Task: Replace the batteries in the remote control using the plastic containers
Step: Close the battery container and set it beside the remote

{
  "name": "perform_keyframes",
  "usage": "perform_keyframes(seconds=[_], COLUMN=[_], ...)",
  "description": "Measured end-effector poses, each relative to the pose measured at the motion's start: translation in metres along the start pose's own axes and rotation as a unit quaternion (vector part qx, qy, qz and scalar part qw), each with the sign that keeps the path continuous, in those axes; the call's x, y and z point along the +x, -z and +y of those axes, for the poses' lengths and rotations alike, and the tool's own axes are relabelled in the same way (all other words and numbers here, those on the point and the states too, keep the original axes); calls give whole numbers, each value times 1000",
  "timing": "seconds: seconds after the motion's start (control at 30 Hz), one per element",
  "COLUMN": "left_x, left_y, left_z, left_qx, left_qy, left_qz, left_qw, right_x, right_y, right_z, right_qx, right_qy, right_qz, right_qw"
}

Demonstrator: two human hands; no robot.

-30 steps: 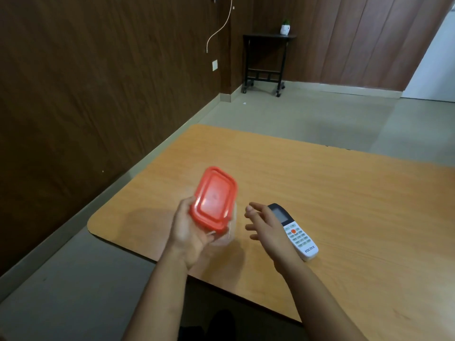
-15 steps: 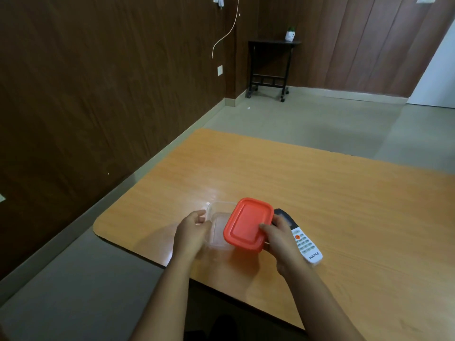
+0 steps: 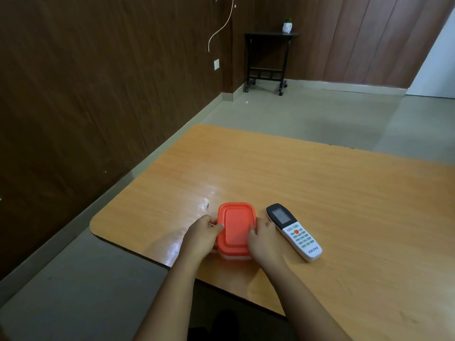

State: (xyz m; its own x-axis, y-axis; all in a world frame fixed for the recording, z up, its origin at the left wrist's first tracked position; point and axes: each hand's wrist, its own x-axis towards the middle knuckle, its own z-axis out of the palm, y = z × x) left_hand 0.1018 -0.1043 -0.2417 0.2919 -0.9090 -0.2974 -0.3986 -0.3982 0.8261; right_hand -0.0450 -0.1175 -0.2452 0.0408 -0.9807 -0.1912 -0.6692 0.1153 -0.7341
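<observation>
Red-lidded plastic container (image 3: 235,226) on the wooden table (image 3: 344,205), clasped at both sides by left hand (image 3: 200,238) and right hand (image 3: 264,242); contents hidden from view. Just right, face up, the remote control (image 3: 293,231). Grey floor (image 3: 320,114), dark panelled walls (image 3: 98,82), black side table (image 3: 267,57).

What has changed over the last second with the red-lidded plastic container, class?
The red rectangular plastic lid, first held up tilted in the left hand, then half over the clear plastic container in the right hand, now lies flat on it. The right hand, open before, grips the lid; the left hand grips the container. The white remote control stayed on the wooden table.
</observation>
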Motion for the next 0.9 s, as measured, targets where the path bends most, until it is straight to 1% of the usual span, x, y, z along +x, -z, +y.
perform_keyframes(seconds=[0.13, 0.23, 0.3, 0.4, 0.47, 0.53, 0.57, 0.63, 0.8, 0.9], left_x=[2, 3, 4, 7, 7, 8, 9, 8, 8, 9], left_y=[0, -1, -2, -7, -9, -11, -12, -13, -23, -26], left_z=[-1, 0, 1, 3, 8, 13, 14, 16, 11, 11], left_qx=[-68, -87, -88, -85, -131, -182, -190, -201, -171, -168], left_qy=[21, 43, 48, 22, 31, 57, 64, 53, -11, -8], left_qz=[-31, -28, -20, 3, 31, 47, 46, 40, 50, 55], left_qw=[997, 995, 995, 996, 990, 981, 979, 977, 984, 984], right_x=[-1, -1, -1, -2, -4, -6, -7, -6, -2, -1], right_y=[2, 2, 2, 4, 6, 6, 6, 6, 6, 4], right_z=[0, -1, -3, -4, -5, -8, -8, -8, -1, -2], right_qx=[35, 69, 92, 159, 202, 211, 211, 224, 286, 352], right_qy=[-13, -29, -34, -45, -39, -22, -13, -11, -63, -82], right_qz=[-31, -32, -31, -32, -42, -47, -44, -30, -21, -32], right_qw=[999, 997, 995, 986, 978, 976, 976, 974, 956, 932])
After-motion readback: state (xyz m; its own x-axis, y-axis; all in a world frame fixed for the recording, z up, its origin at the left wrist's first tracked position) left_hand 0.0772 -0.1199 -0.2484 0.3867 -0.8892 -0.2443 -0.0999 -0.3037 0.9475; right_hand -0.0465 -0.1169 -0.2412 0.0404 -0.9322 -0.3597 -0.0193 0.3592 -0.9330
